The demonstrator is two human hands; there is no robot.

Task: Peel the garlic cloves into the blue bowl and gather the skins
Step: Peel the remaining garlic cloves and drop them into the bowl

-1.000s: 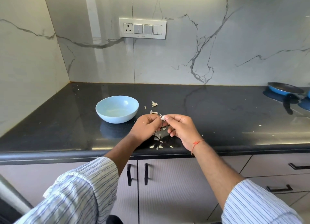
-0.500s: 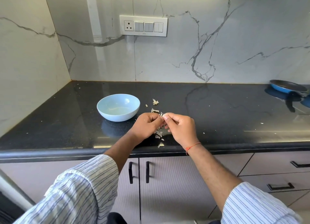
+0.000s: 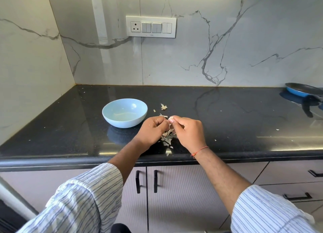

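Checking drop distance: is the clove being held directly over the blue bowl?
No, both hands pinch the garlic clove above the countertop, right of the blue bowl.

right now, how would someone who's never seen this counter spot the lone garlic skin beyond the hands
Start at the black countertop and find the blue bowl at its middle. Just right of the bowl, beyond both hands, lies one pale curled garlic skin. It sits alone, farther back than the heap of skins below the hands.

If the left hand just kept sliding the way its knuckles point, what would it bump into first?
The left hand points right, toward the right hand. Both pinch the garlic clove between their fingertips, so it would meet that clove and the right hand's fingers at once. The blue bowl sits off that line.
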